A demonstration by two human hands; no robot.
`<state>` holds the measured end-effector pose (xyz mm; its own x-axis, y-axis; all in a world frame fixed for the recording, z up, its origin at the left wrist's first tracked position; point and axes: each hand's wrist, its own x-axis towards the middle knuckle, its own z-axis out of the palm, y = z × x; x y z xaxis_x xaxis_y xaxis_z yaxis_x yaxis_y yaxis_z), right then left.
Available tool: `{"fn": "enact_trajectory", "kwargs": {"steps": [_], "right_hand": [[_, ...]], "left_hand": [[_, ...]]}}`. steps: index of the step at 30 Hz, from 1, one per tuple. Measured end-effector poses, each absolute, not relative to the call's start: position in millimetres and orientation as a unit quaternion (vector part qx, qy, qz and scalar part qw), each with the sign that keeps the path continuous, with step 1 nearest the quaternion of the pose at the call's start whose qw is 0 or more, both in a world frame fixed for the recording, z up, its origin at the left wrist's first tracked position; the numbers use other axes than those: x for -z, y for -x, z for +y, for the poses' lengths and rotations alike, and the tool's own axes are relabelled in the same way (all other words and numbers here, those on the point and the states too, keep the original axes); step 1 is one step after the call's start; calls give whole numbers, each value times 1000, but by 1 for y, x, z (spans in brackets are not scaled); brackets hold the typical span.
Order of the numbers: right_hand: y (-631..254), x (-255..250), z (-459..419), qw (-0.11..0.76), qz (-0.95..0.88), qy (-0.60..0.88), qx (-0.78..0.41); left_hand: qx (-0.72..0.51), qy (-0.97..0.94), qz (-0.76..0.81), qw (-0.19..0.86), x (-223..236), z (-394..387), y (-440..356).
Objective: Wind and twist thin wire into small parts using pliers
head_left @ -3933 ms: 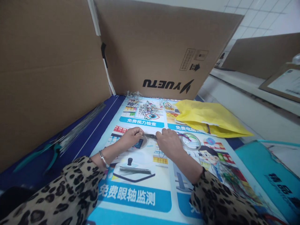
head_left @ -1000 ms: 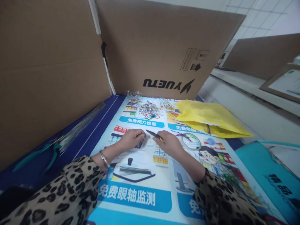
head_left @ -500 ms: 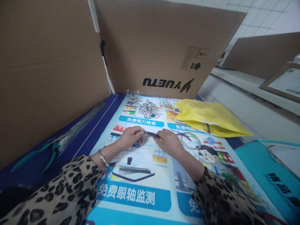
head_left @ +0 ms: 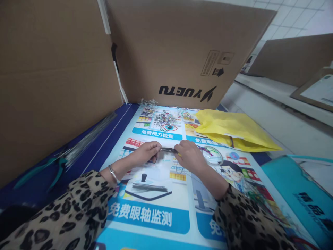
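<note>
My right hand (head_left: 189,156) is closed around needle-nose pliers (head_left: 168,150) with a bit of yellow showing at the handle. Their dark jaws point left and reach the fingertips of my left hand (head_left: 148,152). That hand is pinched, and whatever it holds at the jaw tips is too small to make out. On the printed sheet below the hands lies a bundle of short thin wires (head_left: 149,187). Just right of my right hand is a clear ring-shaped roll (head_left: 213,155) with coloured wires beside it.
Teal-handled pliers (head_left: 58,170) and long thin wires (head_left: 91,137) lie at the left. Tangled wire pieces (head_left: 165,118) sit toward the back, near a yellow bag (head_left: 234,130). Cardboard panels (head_left: 166,52) stand behind and left. A teal package (head_left: 293,194) lies at the right.
The pliers have turned to lie nearly level, and my right hand has risen slightly. My left hand stays pinched in almost the same place.
</note>
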<state>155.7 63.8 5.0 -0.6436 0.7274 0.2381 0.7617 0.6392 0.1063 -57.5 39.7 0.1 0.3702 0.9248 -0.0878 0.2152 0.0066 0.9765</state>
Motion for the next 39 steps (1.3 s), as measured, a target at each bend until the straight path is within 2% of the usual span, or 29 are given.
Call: {"fn": "enact_trajectory", "kwargs": {"steps": [7, 15, 23, 31, 39], "right_hand": [[-164, -3, 72, 96, -933, 341, 62], [-163, -5, 69, 92, -938, 324, 79], [-161, -7, 67, 79, -933, 333, 116], [-159, -6, 65, 65, -926, 360, 89], [-152, -6, 60, 60, -893, 440, 77]], "left_hand": [[-276, -642, 433, 569, -4, 37, 60], [-260, -621, 417, 611, -8, 33, 59], [-261, -621, 431, 600, -11, 31, 58], [-259, -621, 447, 590, -11, 31, 57], [-307, -625, 452, 558, -8, 37, 55]]}}
